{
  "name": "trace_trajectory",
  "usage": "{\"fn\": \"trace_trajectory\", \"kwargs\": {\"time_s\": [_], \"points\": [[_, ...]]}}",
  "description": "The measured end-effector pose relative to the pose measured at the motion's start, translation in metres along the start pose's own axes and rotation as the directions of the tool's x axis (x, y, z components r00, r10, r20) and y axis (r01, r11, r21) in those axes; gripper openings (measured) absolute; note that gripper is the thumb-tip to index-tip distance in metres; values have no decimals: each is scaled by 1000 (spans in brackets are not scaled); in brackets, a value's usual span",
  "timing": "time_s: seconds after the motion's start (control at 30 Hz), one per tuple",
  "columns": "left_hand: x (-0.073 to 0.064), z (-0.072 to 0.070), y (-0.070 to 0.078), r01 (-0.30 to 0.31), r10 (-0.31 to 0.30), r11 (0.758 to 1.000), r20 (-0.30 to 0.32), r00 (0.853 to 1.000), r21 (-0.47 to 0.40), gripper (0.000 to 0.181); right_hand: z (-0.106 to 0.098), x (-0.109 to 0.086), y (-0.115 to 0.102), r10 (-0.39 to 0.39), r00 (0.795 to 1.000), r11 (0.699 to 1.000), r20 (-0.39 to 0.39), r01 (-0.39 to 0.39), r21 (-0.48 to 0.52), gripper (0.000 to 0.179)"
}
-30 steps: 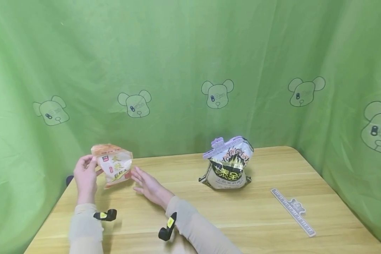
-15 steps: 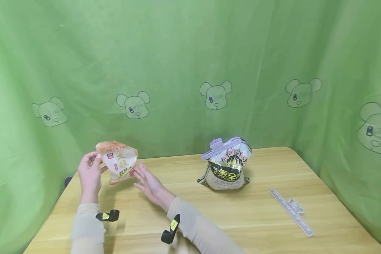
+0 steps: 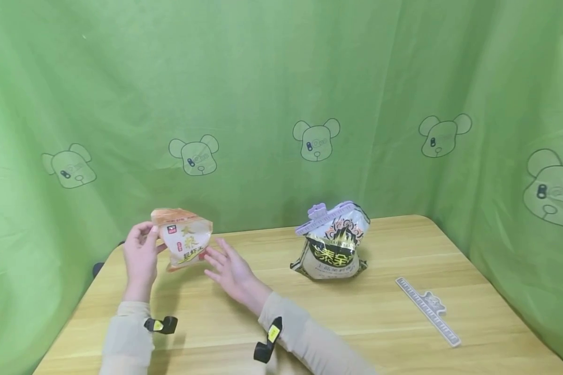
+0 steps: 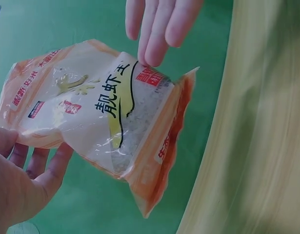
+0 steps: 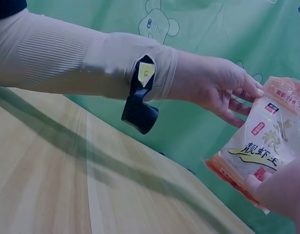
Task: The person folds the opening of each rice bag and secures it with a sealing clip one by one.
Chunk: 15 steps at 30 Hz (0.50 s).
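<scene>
Near the far left corner of the bench (image 3: 338, 323), the left hand (image 3: 139, 255) is seen with its fingers clamped on the upper left edge of an orange-and-white bag (image 3: 185, 240). The bag is held tilted above the bench, near the far edge, with its printed front turned toward the head camera; white grains are shown through a clear part of it in the left wrist view. At the bag's lower right side, the right hand (image 3: 234, 273) is held with its fingers extended and slightly apart, and the bag's edge appears to be touched by the fingertips. Farther right, near the far edge, a black-and-gold bag (image 3: 334, 256) is stood on the bench, its top folded over and clamped by a purple clip (image 3: 323, 219). Nearest the right edge, a grey clip (image 3: 428, 312) is laid flat, roughly parallel to that edge. Behind the bench, a green curtain (image 3: 244, 67) printed with round-eared animal heads is hung.
</scene>
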<state>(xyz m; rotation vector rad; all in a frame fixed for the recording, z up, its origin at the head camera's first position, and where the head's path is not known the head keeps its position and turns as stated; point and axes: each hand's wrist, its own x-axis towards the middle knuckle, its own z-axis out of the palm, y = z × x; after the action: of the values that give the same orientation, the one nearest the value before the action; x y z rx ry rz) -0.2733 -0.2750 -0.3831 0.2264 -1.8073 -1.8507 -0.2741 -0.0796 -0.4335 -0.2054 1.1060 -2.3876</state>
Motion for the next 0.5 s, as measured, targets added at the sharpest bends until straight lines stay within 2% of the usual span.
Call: {"fn": "trace_trajectory", "kwargs": {"time_s": [0.13,0.5], "points": [[-5,6,4,-2,3,1000,15,1000,-28,5,-5,-8,-9,18,1000,999,6,-18,51,71],[-22,18,7,48,-42,997,91,995,-65,4,-23,-32,-27,76,997,991,26,-78,106,67]]}}
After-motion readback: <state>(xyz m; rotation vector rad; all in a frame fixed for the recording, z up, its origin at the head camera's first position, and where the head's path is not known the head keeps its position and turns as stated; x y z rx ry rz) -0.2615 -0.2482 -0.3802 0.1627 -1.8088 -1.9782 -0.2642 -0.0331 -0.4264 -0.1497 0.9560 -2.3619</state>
